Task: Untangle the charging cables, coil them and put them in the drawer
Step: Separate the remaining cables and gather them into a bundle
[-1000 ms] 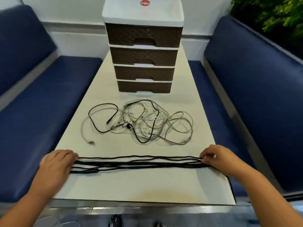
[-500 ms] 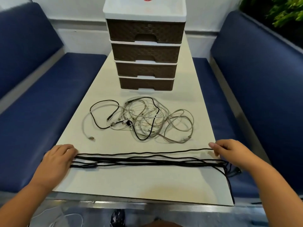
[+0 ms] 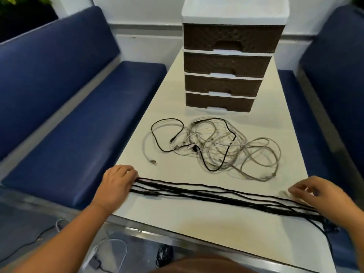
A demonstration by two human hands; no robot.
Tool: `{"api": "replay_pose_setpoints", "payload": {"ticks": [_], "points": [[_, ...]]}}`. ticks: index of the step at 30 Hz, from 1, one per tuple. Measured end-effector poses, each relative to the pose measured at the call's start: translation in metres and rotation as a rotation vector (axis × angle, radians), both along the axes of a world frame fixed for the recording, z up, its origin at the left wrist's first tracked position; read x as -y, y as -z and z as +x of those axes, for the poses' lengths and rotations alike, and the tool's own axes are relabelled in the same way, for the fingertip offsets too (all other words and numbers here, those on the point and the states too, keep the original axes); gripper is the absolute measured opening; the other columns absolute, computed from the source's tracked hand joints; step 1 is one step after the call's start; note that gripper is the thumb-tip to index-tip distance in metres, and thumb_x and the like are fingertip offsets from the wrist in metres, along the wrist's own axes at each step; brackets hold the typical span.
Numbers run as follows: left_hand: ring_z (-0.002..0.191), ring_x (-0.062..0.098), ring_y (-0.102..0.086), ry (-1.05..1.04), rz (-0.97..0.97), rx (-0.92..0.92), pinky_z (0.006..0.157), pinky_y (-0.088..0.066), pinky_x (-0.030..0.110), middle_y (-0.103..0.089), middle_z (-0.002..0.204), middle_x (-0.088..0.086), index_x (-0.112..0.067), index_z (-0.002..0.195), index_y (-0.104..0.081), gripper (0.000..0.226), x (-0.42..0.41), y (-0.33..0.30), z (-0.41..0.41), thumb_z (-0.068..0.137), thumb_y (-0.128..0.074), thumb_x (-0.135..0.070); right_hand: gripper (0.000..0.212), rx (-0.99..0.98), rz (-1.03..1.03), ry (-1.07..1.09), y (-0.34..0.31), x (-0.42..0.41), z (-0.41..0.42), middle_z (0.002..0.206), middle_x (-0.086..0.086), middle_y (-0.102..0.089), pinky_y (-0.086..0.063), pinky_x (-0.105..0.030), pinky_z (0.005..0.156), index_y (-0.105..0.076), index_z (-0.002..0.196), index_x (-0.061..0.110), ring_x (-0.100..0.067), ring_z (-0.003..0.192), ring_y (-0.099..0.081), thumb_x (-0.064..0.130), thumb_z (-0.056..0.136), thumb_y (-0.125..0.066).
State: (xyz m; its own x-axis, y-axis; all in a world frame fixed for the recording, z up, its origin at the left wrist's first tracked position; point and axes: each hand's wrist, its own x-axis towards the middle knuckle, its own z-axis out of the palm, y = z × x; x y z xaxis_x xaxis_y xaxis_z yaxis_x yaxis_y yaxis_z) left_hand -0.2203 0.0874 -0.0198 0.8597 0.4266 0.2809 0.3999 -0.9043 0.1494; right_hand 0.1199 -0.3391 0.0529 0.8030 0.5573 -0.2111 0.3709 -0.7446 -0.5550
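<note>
We see two long blue benches running along either side of a pale surface, which stretches away from us toward a white wall. At its far end stands a drawer unit with a white top and four brown woven-pattern drawers stacked one above another, all pushed in.

Between the unit and our hands lies a tangled heap of charging cables, mostly grey and white loops with one thin black cable threaded through them; a grey plug end trails out to the left of the heap.

Nearer to us, a bundle of black cable lies stretched across the surface in several roughly parallel strands, from left to right, with its right end spilling over the edge.

Our left hand rests palm down on the left end of the bundle, its fingers curled over the strands and pinning them. Our right hand sits above the right end, its fingers loosely curled and blurred; we cannot tell whether they have hold of a strand.

On the floor below, more cable and a small adapter lie loose.
</note>
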Motion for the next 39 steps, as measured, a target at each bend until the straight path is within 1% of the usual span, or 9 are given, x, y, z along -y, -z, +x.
{"api": "replay_pose_setpoints", "payload": {"ticks": [4,6,10,15,20,26,32,35,39], "points": [[0.1,0.019,-0.055,-0.064,-0.041,0.105,0.088,-0.031,0.032,-0.064,0.107,-0.003,-0.016,0.101,-0.067,0.043,0.004,-0.001,0.002,0.1,-0.033,-0.042,0.012,0.168,0.156,-0.008,-0.009,-0.049,-0.024,0.085,0.013,-0.062,-0.042,-0.027,0.065,-0.064,0.075,0.038,-0.007,0.081,-0.058,0.046,0.083,-0.067],[0.105,0.023,-0.054,-0.14,-0.092,0.164,0.094,-0.031,0.038,-0.064,0.114,0.0,-0.015,0.108,-0.065,0.052,0.004,-0.005,0.0,0.1,-0.027,-0.049,0.013,0.227,0.25,-0.027,-0.007,-0.076,-0.036,0.085,0.013,-0.06,-0.04,-0.018,0.064,-0.064,0.078,0.035,-0.005,0.081,-0.057,0.027,0.088,-0.068],[0.109,0.026,-0.053,-0.157,-0.131,0.294,0.096,-0.031,0.043,-0.062,0.118,0.003,-0.013,0.111,-0.063,0.052,0.013,-0.025,0.021,0.099,-0.027,-0.048,0.007,0.286,0.341,-0.163,-0.016,-0.131,-0.051,0.078,0.011,-0.059,-0.039,-0.012,0.064,-0.069,0.082,0.023,-0.003,0.076,-0.054,0.023,0.089,-0.067],[0.109,0.019,-0.049,-0.051,-0.158,0.324,0.094,-0.028,0.035,-0.058,0.119,-0.002,-0.019,0.108,-0.064,0.041,0.025,-0.046,0.075,0.098,-0.032,-0.043,0.014,0.135,0.053,-0.404,-0.002,-0.193,-0.068,0.088,0.007,-0.058,-0.039,-0.022,0.069,-0.072,0.092,0.018,-0.012,0.084,-0.057,0.03,0.091,-0.064],[0.113,0.014,-0.046,0.044,-0.174,0.217,0.092,-0.024,0.027,-0.052,0.124,-0.009,-0.027,0.113,-0.058,0.032,0.03,-0.042,0.104,0.098,-0.036,-0.045,0.022,0.29,-0.231,-0.386,0.027,-0.222,-0.079,0.109,-0.008,-0.056,-0.037,-0.033,0.073,-0.062,0.101,0.009,-0.027,0.104,-0.055,0.028,0.094,-0.053],[0.108,0.012,-0.047,0.114,-0.187,0.165,0.087,-0.032,0.03,-0.053,0.118,-0.013,-0.027,0.115,-0.055,0.036,0.005,-0.065,0.125,0.097,-0.032,-0.049,0.017,0.292,0.036,-0.193,-0.051,-0.236,-0.044,0.086,-0.011,-0.064,-0.043,-0.038,0.067,-0.047,0.092,0.013,-0.033,0.082,-0.059,0.027,0.1,-0.043],[0.108,0.017,-0.048,0.128,-0.236,0.143,0.091,-0.04,0.037,-0.055,0.117,-0.011,-0.025,0.118,-0.054,0.031,-0.025,-0.105,0.162,0.1,-0.036,-0.043,0.016,0.234,0.38,-0.019,-0.157,-0.259,-0.005,0.078,-0.002,-0.055,-0.042,-0.033,0.058,-0.045,0.099,0.017,-0.017,0.066,-0.051,0.031,0.104,-0.038],[0.107,0.017,-0.05,0.151,-0.287,0.164,0.092,-0.043,0.042,-0.057,0.111,-0.013,-0.024,0.115,-0.056,0.026,-0.03,-0.125,0.18,0.102,-0.037,-0.037,0.014,0.284,0.473,-0.023,-0.198,-0.267,0.005,0.082,-0.001,-0.055,-0.048,-0.033,0.063,-0.046,0.106,0.02,-0.014,0.069,-0.051,0.032,0.104,-0.039],[0.104,0.012,-0.053,0.19,-0.366,0.245,0.09,-0.047,0.042,-0.056,0.108,-0.017,-0.027,0.115,-0.055,0.035,-0.027,-0.157,0.205,0.1,-0.033,-0.05,0.012,0.308,0.634,-0.073,-0.234,-0.276,0.013,0.074,0.001,-0.051,-0.04,-0.029,0.052,-0.048,0.105,0.023,-0.013,0.059,-0.044,0.033,0.103,-0.042]]}}
